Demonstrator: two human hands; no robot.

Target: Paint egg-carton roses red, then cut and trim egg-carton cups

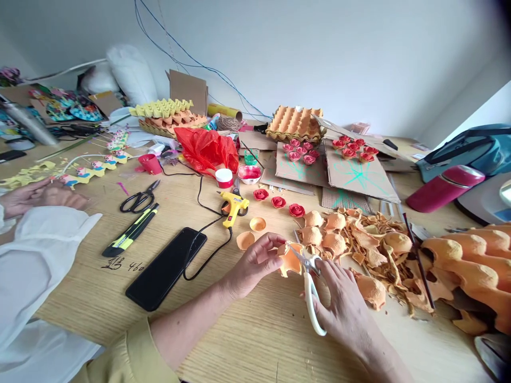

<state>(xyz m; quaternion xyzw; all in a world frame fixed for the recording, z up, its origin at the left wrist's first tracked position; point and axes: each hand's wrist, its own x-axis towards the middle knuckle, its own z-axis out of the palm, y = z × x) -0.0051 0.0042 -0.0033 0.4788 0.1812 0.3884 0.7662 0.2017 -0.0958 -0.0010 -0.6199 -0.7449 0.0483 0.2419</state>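
Observation:
My left hand [255,265] pinches an orange egg-carton cup [291,261] with a ragged edge, its hollow side turned to the right. In my right hand [339,298] is a pair of white-handled scissors [311,300], and their blades meet the cup's upper rim. To the right of the cup lie several uncut egg-carton cups [333,243] and a heap of torn orange carton scraps [371,239]. Two smooth trimmed cups [246,241] rest beyond my left hand. Three red paper roses [278,202] stand in a slanting row behind the scissors.
A yellow glue gun [235,208] with its cord, a black phone [165,268], a utility knife [131,231] and black scissors [139,198] lie to the left. Another person's hands [51,196] work at far left. A red bottle [445,187] and egg trays [471,260] are at right.

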